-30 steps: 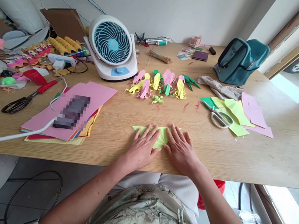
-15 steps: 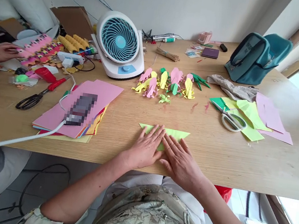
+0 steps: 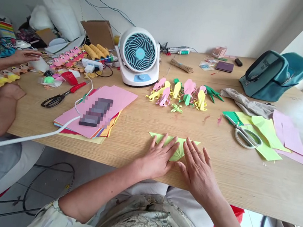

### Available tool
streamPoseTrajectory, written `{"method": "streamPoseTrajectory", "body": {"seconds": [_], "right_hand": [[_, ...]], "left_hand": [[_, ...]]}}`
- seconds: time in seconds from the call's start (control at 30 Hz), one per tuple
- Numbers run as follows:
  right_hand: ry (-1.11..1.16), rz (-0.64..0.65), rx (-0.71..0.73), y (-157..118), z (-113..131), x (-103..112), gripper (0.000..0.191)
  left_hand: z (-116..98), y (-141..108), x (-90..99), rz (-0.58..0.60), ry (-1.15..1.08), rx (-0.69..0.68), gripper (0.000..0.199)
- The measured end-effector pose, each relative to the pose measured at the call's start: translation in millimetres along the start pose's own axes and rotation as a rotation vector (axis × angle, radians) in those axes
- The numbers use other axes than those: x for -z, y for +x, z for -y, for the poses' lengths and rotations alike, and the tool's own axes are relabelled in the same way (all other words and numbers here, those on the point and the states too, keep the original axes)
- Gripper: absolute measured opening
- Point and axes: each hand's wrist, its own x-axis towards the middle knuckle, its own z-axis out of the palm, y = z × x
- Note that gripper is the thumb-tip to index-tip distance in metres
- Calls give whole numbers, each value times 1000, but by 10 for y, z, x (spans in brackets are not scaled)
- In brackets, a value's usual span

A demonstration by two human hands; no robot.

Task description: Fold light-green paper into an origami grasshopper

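Flattening green paper (image 3: 179,152): left hand (image 3: 158,159) and right hand (image 3: 199,169) both palm-down, grip uncurled, clasping nothing; press evenly outward from centre.

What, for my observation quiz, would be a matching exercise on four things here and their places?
1. folded light-green paper sheet
2. white-handled metal scissors
3. dark, pixelated rectangular object
4. teal fabric bag

A. right of the flat purple booklet
B. on a pink paper sheet
C. under the left hand and right hand
D. on green paper pieces

Pairs: 1-C; 2-D; 3-B; 4-A
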Motion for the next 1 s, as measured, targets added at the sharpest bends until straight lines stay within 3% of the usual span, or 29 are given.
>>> {"method": "streamPoseTrajectory", "body": {"seconds": [0.27, 0.4, 0.57, 0.83, 1.0], "right_hand": [[12, 55, 16, 23, -56, -199, 65], [6, 39, 24, 8, -55, -194, 70], [-5, 113, 36, 108, -87, -109, 68], [27, 182, 105, 236, -219, 8, 67], [41, 163, 123, 230, -258, 27, 72]], "left_hand": [[63, 66, 11, -66, 55, -97, 56], [83, 231, 93, -108, 68, -160, 39], [54, 442, 109, -115, 84, -99, 23], [194, 423, -93, -156, 115, -141, 57], [310, 419, -148, -122, 104, -206, 62]]}}
